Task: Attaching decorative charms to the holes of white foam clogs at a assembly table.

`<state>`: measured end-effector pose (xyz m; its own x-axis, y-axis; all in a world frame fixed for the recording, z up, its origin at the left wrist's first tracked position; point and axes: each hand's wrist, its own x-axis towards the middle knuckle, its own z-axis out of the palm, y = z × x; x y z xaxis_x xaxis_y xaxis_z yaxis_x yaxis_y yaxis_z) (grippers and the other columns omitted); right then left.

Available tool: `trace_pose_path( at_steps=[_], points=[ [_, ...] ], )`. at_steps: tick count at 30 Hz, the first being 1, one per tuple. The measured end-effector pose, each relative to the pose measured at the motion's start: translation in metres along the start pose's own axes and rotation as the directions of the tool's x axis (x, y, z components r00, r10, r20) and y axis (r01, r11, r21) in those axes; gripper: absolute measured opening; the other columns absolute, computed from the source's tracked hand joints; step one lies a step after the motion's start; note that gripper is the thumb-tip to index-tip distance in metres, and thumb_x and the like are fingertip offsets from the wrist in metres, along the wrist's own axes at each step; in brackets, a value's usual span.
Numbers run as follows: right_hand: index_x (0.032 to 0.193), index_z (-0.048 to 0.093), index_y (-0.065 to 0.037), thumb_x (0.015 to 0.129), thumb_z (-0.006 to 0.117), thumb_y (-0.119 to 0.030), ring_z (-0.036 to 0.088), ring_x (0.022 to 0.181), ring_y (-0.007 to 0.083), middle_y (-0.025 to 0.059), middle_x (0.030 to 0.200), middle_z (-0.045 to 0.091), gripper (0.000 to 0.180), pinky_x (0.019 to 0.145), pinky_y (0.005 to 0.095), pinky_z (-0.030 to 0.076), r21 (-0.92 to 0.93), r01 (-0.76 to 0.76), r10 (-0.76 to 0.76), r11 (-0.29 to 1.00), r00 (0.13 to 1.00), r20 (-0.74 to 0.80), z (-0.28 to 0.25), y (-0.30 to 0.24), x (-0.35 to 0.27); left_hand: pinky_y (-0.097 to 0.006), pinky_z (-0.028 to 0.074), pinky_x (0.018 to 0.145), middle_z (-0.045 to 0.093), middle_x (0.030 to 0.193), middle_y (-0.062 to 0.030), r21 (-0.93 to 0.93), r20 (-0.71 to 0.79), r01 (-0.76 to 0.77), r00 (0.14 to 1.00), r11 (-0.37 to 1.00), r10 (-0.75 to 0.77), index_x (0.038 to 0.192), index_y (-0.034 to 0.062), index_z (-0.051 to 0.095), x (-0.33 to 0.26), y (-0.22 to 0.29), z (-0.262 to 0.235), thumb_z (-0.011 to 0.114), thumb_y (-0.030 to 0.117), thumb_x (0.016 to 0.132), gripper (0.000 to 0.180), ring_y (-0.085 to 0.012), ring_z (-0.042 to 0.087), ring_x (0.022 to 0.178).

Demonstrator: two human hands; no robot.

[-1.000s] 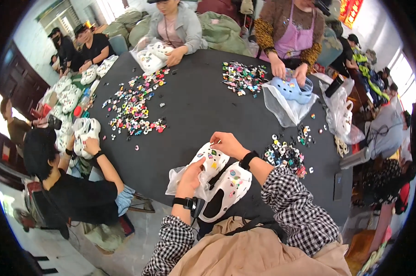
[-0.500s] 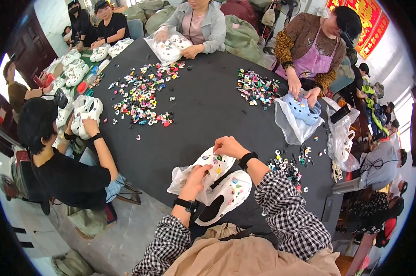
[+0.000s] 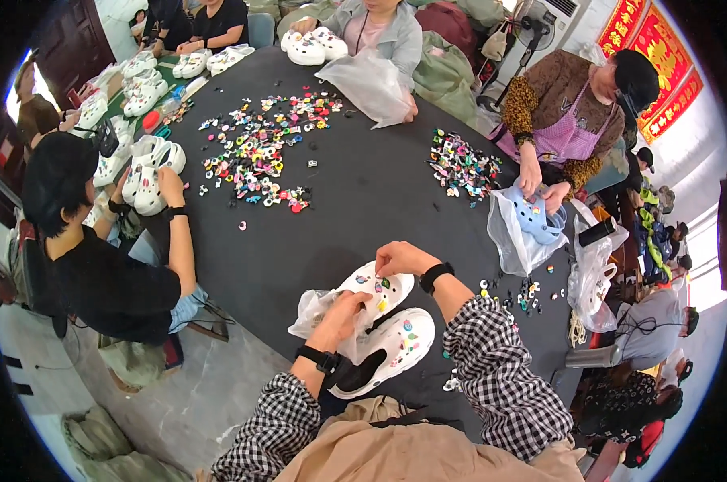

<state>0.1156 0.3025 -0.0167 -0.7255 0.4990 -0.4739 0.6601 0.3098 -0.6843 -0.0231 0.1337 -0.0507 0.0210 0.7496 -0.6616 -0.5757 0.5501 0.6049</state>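
Two white clogs with colourful shoe charms lie side by side at the table's near edge. My left hand (image 3: 343,315) grips the side of the farther clog (image 3: 362,281), with a crumpled clear plastic bag (image 3: 309,312) bunched around its heel. On that clog's top, my right hand (image 3: 405,259) is closed in a pinch against the surface near the charms. Whatever is between its fingertips is too small to make out. The nearer clog (image 3: 400,345) has a dark opening toward me and rests untouched, with several charms on its toe.
Loose charms lie in a large pile (image 3: 259,153) at far left, a smaller pile (image 3: 460,165) at far right, and a scatter (image 3: 528,296) beyond my right forearm. Co-workers around the black table (image 3: 355,193) handle white clogs and a blue clog (image 3: 534,218). A bagged clog (image 3: 596,285) lies at right.
The view has shifted a little. My hands stay on the same clog. Across the table, a co-worker's white clogs have come out of their plastic bag, which now hangs beside them.
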Motion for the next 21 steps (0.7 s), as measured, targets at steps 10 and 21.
trace_pose_path(
  at_steps=[10,21],
  points=[
    [0.122,0.06,-0.008,0.071,0.077,-0.048,0.056,0.115,0.0304,0.0155,0.122,0.061,0.067,0.098,0.0399,0.043,-0.253,-0.114,0.103,0.961,0.993,-0.059,-0.007,0.013,0.005,-0.031,0.055,0.073,0.056,0.103,-0.0122,-0.119,0.01,-0.046,0.999,0.992,0.048,0.104,-0.0014,0.046,0.0,-0.005,0.0,0.061,0.005,0.086,0.024,-0.0197,0.06,0.093],
    [0.13,0.055,-0.026,0.064,0.082,-0.044,0.054,0.12,0.0308,0.0096,0.13,0.057,0.073,0.092,0.0458,0.047,-0.287,-0.336,0.418,0.897,0.856,0.304,-0.019,-0.001,0.041,-0.029,0.056,0.066,0.058,0.102,-0.0089,-0.186,-0.018,0.05,0.998,0.981,-0.055,0.111,0.0002,0.048,0.0,-0.011,-0.002,0.058,0.003,0.087,0.027,-0.0163,0.062,0.086]
  ],
)
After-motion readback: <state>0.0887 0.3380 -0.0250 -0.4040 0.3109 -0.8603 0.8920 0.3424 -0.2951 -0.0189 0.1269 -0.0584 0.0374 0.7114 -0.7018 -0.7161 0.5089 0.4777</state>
